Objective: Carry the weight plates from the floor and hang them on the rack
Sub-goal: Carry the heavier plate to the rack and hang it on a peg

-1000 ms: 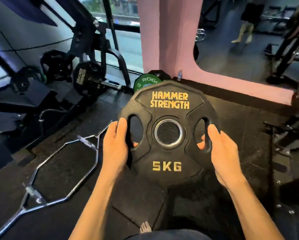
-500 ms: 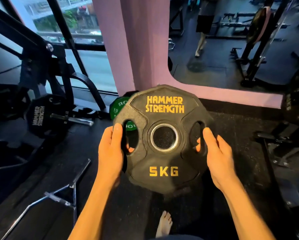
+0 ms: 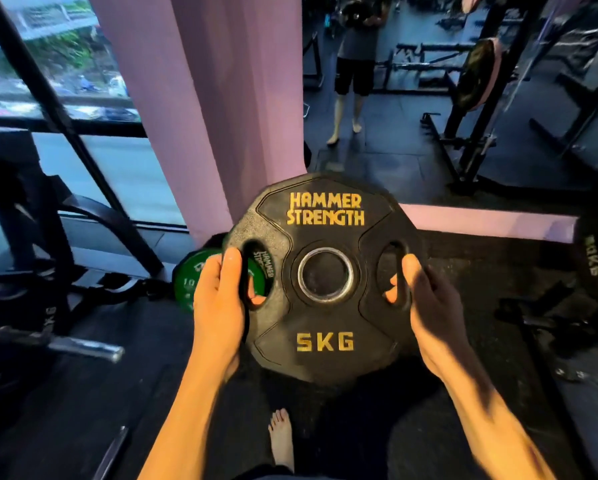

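Note:
A black 5 kg weight plate point(image 3: 325, 327) with yellow lettering hangs in front of me, upright and off the floor. My left hand point(image 3: 217, 303) grips its left handle slot, fingertips showing through the hole. My right hand point(image 3: 429, 306) grips the right slot the same way. A green plate point(image 3: 190, 282) leans low against the pink pillar, partly hidden behind my left hand. At the left stands a black rack point(image 3: 30, 271) with a bare chrome peg point(image 3: 65, 344) pointing right. Another black plate point(image 3: 595, 265) sits at the right edge.
A pink pillar point(image 3: 204, 98) and a mirror wall rise straight ahead; the mirror shows a person standing and a rack with plates point(image 3: 477, 74). Windows fill the upper left. Black rubber flooring lies below, with my bare foot point(image 3: 282, 438) on it. Dark equipment legs point(image 3: 550, 320) sit at the right.
The view has swung up and to the left edge of the rack; the hex bar has slid out of sight. The plate stays held in both hands, a little higher against the pillar.

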A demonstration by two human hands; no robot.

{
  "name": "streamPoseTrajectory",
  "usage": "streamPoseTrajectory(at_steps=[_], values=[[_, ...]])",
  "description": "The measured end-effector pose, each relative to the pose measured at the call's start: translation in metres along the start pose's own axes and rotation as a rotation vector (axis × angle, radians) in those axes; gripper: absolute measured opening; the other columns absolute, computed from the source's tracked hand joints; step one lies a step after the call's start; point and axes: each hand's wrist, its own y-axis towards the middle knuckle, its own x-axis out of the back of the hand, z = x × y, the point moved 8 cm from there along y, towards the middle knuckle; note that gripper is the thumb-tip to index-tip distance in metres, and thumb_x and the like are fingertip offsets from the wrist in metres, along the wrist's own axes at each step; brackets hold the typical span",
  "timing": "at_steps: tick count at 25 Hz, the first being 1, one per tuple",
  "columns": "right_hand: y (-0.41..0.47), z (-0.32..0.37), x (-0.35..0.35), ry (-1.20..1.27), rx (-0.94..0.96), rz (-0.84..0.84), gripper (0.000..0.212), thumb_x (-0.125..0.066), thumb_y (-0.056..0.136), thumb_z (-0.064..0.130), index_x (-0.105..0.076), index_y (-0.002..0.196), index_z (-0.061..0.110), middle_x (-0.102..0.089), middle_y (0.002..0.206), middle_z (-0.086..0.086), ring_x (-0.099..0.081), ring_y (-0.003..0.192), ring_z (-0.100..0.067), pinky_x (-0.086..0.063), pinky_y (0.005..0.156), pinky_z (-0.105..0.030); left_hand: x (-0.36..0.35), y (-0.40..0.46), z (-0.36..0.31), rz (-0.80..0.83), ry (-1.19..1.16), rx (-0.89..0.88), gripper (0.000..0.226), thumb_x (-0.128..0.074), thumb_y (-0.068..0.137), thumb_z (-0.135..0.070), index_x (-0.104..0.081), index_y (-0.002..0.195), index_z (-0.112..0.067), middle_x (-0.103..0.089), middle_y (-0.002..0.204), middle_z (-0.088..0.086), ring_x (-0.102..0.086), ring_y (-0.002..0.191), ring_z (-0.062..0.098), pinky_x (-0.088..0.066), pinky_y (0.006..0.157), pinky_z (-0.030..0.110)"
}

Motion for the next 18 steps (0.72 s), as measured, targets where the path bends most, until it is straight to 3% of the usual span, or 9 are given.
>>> streamPoseTrajectory(at_steps=[2, 4, 6, 9, 12, 15, 18], values=[[0.043, -0.002, -0.019, 0.061, -0.001, -0.047, 0.038, -0.061, 0.076, 0.064, -0.074, 0.073, 0.028, -0.068, 0.065, 0.005, -0.061, 0.058, -0.004, -0.049, 0.054, -0.019, -0.019, 0.060, 0.008, 0.035, 0.014, 0.001, 0.037, -0.053, 0.085, -0.060, -0.057, 0.067, -0.028, -0.057, 0.066, -0.008, -0.053, 0.065, 0.006, -0.046, 0.064, 0.022], [0.088, 0.004, -0.033, 0.069, -0.001, -0.126, 0.039, -0.061, 0.075, 0.065, -0.072, 0.070, 0.027, -0.067, 0.064, 0.007, -0.059, 0.058, -0.003, -0.046, 0.052, -0.019, -0.050, 0.123, 0.007, 0.116, 0.025, 0.016, 0.030, -0.053, 0.084, -0.060, -0.064, 0.072, -0.034, -0.062, 0.070, -0.016, -0.056, 0.070, 0.001, -0.047, 0.070, 0.029], [0.123, 0.007, -0.037, 0.018, 0.000, -0.209, 0.041, -0.057, 0.078, 0.066, -0.066, 0.065, 0.029, -0.065, 0.061, 0.009, -0.056, 0.057, -0.001, -0.043, 0.051, -0.019, -0.080, 0.172, 0.014, 0.189, -0.036, 0.058, 0.027, -0.055, 0.088, -0.053, -0.065, 0.070, -0.034, -0.062, 0.069, -0.017, -0.056, 0.067, -0.001, -0.049, 0.067, 0.025], [0.175, 0.014, -0.031, -0.036, 0.035, -0.289, 0.041, -0.054, 0.089, 0.059, -0.062, 0.063, 0.028, -0.064, 0.060, 0.010, -0.055, 0.056, 0.002, -0.043, 0.050, -0.012, -0.136, 0.231, 0.017, 0.279, -0.088, 0.067, 0.028, -0.055, 0.095, -0.044, -0.061, 0.072, -0.028, -0.061, 0.066, -0.015, -0.055, 0.062, 0.001, -0.047, 0.057, 0.019], [0.229, 0.011, -0.013, 0.008, 0.048, -0.370, 0.038, -0.057, 0.092, 0.053, -0.061, 0.072, 0.021, -0.066, 0.069, -0.006, -0.058, 0.066, -0.010, -0.047, 0.055, -0.017, -0.199, 0.281, 0.025, 0.365, -0.081, 0.024, 0.030, -0.051, 0.101, -0.038, -0.058, 0.079, -0.019, -0.062, 0.072, -0.003, -0.055, 0.068, 0.009, -0.046, 0.063, 0.023], [0.280, 0.013, 0.014, 0.009, 0.075, -0.440, 0.047, -0.059, 0.081, 0.065, -0.064, 0.071, 0.019, -0.070, 0.076, -0.017, -0.060, 0.070, -0.011, -0.050, 0.062, -0.026, -0.273, 0.320, 0.033, 0.479, -0.087, 0.004, 0.033, -0.047, 0.103, -0.037, -0.052, 0.083, -0.011, -0.053, 0.068, 0.008, -0.049, 0.064, 0.018, -0.044, 0.063, 0.028], [0.325, 0.020, 0.048, -0.041, 0.083, -0.553, 0.053, -0.056, 0.077, 0.069, -0.067, 0.074, 0.017, -0.071, 0.072, 0.000, -0.060, 0.065, -0.004, -0.048, 0.060, -0.021, -0.348, 0.352, 0.037, 0.565, -0.113, -0.012, 0.036, -0.046, 0.104, -0.035, -0.050, 0.082, -0.007, -0.049, 0.064, 0.009, -0.048, 0.059, 0.015, -0.043, 0.058, 0.025]])
